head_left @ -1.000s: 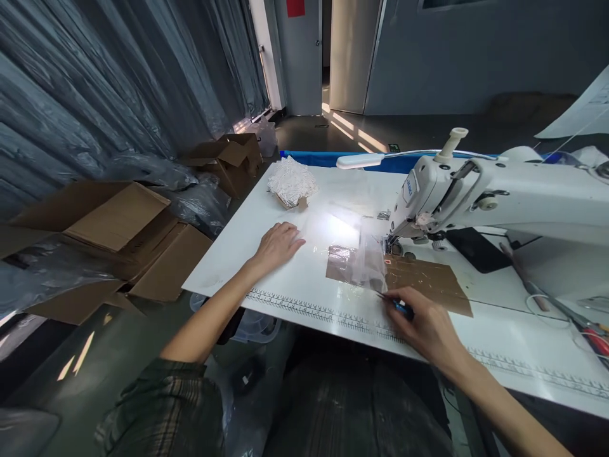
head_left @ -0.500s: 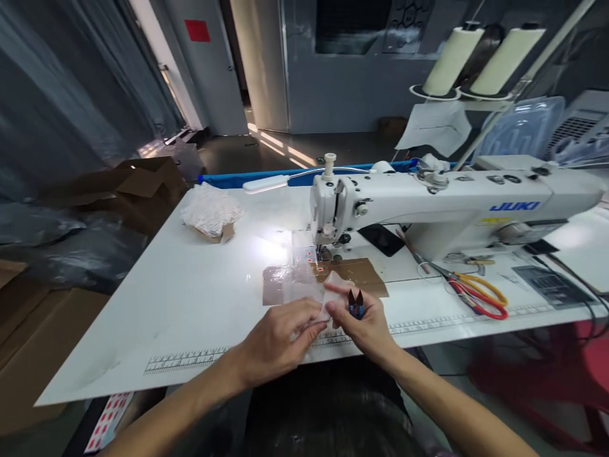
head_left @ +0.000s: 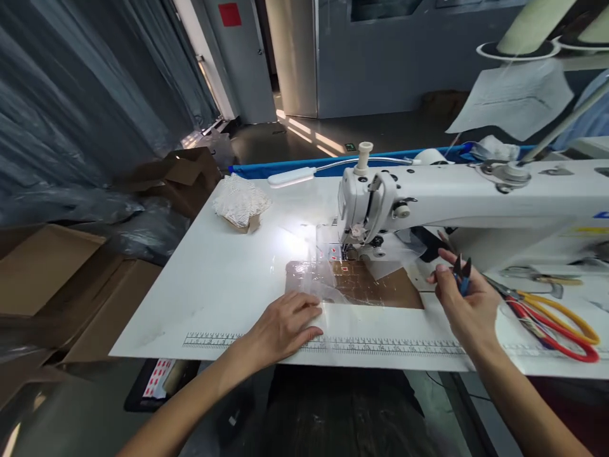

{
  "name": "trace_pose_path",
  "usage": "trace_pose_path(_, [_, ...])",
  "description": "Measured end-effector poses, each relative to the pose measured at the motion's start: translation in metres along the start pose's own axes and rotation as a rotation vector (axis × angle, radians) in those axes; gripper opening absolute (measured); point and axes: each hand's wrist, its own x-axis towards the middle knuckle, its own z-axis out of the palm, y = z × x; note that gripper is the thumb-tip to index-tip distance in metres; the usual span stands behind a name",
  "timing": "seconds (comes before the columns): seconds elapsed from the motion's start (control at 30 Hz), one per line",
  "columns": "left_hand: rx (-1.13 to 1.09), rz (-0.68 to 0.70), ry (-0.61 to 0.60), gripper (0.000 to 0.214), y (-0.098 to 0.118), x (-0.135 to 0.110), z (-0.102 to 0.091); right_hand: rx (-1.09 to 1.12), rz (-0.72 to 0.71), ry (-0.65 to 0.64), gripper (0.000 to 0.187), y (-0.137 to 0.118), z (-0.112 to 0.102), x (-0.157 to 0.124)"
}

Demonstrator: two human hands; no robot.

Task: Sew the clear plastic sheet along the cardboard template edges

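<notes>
The right hand's (head_left: pixel 469 308) fingers are clamping on small blue-handled snips with dark blades (head_left: pixel 461 279); the left hand's (head_left: pixel 285 324) are resting slightly apart beside a clear plastic film (head_left: pixel 329 293). The film is lying over a flat brown sheet (head_left: pixel 402 295) before a white sewing machine (head_left: pixel 447 197), whose blue lettering (head_left: pixel 602 216) is running out of view, unreadable. A black printed ruler scale (head_left: pixel 390 347) is showing numerals along the white bench (head_left: pixel 166 298).

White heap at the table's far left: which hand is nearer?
Left: the left hand lies nearer the camera than the white heap; the right hand, holding blue snips, is much farther right.
</notes>
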Motion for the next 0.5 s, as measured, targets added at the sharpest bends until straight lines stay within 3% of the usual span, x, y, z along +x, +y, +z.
trace_pose_path(0.23, [0.099,-0.054,0.038,0.011,-0.001,-0.018,-0.011,-0.048,-0.03,-0.196,0.05,0.002,0.016,-0.012])
trace_pose_path(0.43, [0.103,-0.104,0.1,0.014,0.004,-0.015,-0.023,-0.208,-0.156,-0.363,0.045,0.029,0.01,-0.005])
trace_pose_path(0.5, [0.084,-0.083,0.107,0.019,0.006,-0.013,-0.021,-0.22,-0.142,-0.347,0.039,0.038,0.009,-0.003])
